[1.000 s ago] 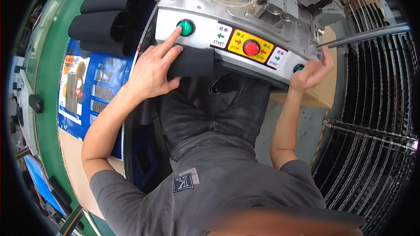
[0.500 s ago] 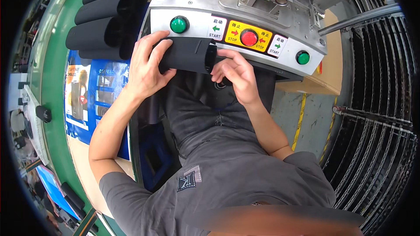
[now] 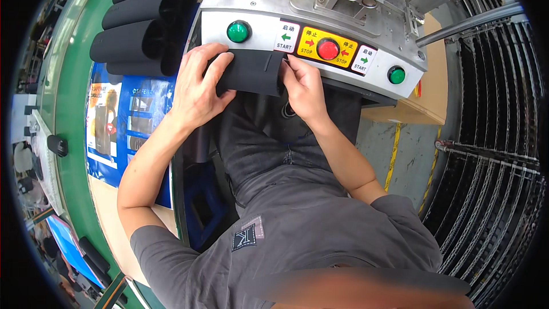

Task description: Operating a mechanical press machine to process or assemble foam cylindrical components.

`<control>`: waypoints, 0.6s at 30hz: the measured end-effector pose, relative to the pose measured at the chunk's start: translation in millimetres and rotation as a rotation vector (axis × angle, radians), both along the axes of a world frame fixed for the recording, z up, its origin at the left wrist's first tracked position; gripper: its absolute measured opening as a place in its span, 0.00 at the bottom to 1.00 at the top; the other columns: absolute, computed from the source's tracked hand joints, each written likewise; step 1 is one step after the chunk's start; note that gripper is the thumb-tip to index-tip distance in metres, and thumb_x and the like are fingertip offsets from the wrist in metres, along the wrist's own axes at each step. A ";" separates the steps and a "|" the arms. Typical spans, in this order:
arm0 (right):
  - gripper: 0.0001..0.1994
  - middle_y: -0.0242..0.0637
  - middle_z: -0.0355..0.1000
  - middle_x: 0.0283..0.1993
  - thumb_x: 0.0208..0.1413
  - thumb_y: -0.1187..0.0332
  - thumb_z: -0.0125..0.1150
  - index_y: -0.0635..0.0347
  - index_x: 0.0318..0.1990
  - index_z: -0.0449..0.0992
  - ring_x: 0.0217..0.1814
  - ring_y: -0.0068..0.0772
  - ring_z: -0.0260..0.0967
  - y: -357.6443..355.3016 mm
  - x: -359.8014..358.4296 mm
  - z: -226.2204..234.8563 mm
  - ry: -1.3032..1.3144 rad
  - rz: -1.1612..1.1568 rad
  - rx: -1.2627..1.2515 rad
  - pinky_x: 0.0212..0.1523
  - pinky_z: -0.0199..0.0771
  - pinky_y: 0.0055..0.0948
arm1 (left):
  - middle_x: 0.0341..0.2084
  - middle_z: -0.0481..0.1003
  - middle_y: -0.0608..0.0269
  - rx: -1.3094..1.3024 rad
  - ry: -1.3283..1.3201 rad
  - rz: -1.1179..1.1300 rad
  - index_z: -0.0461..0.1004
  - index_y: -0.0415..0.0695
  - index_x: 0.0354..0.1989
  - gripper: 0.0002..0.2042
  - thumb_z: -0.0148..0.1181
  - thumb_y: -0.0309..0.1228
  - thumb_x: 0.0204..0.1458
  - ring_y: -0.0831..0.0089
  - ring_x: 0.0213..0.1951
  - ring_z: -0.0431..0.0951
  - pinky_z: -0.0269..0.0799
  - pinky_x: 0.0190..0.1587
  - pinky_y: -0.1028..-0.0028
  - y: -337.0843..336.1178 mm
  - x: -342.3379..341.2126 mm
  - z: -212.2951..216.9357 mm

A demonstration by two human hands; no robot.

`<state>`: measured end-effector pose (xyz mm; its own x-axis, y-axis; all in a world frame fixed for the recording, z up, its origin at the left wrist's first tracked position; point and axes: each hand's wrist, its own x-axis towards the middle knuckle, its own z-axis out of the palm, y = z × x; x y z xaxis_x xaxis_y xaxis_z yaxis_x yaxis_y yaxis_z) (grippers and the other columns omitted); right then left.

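Note:
A black hollow sleeve-like shell (image 3: pixel 251 72) lies across between my hands, just in front of the machine's control panel. My left hand (image 3: pixel 197 88) is wrapped round its left end, fingers over the top and thumb below. At the right end my right hand (image 3: pixel 305 88) pinches the rim, thumb on the near side; its other fingertips are hidden behind or inside the shell. A narrow slot shows near that end. Just above the shell, the panel carries a green button (image 3: pixel 238 31), a red button (image 3: pixel 328 50) and a second green button (image 3: pixel 396 75) farther right.
Several similar black shells (image 3: pixel 127 41) lie in a row at the far left. Below them is a blue printed sheet (image 3: pixel 155 163) on the green bench (image 3: pixel 73 154). Metal fixtures (image 3: pixel 349 0) and clear tubes stand on the machine. A black wire rack (image 3: pixel 486 194) fills the right side.
My right hand has closed in on the shell's right end, its fingers now gathered at the rim. The shell has turned slightly, so its open end shows less. My left hand keeps its grip.

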<state>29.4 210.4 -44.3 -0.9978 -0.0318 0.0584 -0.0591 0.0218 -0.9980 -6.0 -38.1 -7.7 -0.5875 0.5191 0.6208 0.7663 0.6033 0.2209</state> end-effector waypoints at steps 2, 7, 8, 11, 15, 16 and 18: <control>0.13 0.38 0.83 0.44 0.72 0.75 0.59 0.75 0.57 0.80 0.37 0.22 0.70 -2.4 -2.8 -0.2 0.003 0.003 -0.023 0.40 0.72 0.21 | 0.61 0.75 0.52 -0.003 0.001 0.007 0.77 0.41 0.60 0.36 0.78 0.21 0.34 0.51 0.60 0.77 0.73 0.67 0.54 -0.8 0.0 -0.3; 0.11 0.36 0.84 0.43 0.70 0.76 0.60 0.73 0.54 0.82 0.37 0.23 0.72 -3.6 -3.0 1.2 0.034 -0.015 -0.114 0.40 0.73 0.21 | 0.61 0.75 0.53 -0.007 -0.006 0.024 0.77 0.41 0.60 0.36 0.78 0.20 0.34 0.52 0.59 0.77 0.73 0.67 0.55 -2.2 -0.9 -2.0; 0.11 0.36 0.84 0.42 0.70 0.76 0.60 0.73 0.53 0.82 0.37 0.23 0.73 -1.9 -1.5 2.2 0.034 -0.035 -0.140 0.40 0.73 0.21 | 0.61 0.75 0.53 -0.004 -0.016 0.025 0.77 0.42 0.60 0.36 0.78 0.21 0.34 0.52 0.59 0.77 0.73 0.67 0.55 -1.9 -1.0 -2.6; 0.09 0.35 0.84 0.41 0.69 0.76 0.61 0.72 0.51 0.82 0.36 0.23 0.74 4.5 1.7 4.9 0.033 -0.075 -0.190 0.40 0.73 0.21 | 0.61 0.75 0.53 0.005 -0.040 0.027 0.77 0.42 0.60 0.36 0.77 0.21 0.34 0.53 0.59 0.77 0.73 0.66 0.55 -1.0 -0.6 -3.7; 0.11 0.33 0.82 0.45 0.69 0.80 0.59 0.72 0.54 0.81 0.38 0.17 0.69 10.4 -0.7 3.2 0.076 -0.058 -0.131 0.40 0.68 0.17 | 0.61 0.75 0.55 0.031 -0.104 0.027 0.76 0.43 0.61 0.36 0.77 0.22 0.35 0.54 0.59 0.77 0.73 0.66 0.57 -1.1 -0.8 -3.3; 0.11 0.33 0.82 0.45 0.69 0.80 0.59 0.72 0.54 0.81 0.38 0.17 0.69 11.3 -1.6 1.8 0.077 -0.058 -0.131 0.40 0.68 0.17 | 0.61 0.75 0.55 0.021 -0.091 0.029 0.76 0.43 0.61 0.36 0.77 0.22 0.35 0.54 0.59 0.77 0.73 0.66 0.57 -1.1 -0.8 -3.3; 0.10 0.36 0.83 0.43 0.66 0.80 0.62 0.73 0.52 0.82 0.37 0.21 0.73 12.9 -3.4 -1.2 0.091 -0.066 -0.069 0.41 0.72 0.19 | 0.61 0.75 0.56 0.024 -0.119 0.027 0.76 0.43 0.61 0.36 0.78 0.23 0.35 0.54 0.58 0.77 0.73 0.65 0.58 -1.2 -0.7 -3.5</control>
<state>26.0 223.3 -45.5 -0.9881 0.0409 0.1486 -0.1502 -0.0403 -0.9878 -6.7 -39.3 -11.2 -0.6715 0.4878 0.5579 0.7173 0.6167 0.3242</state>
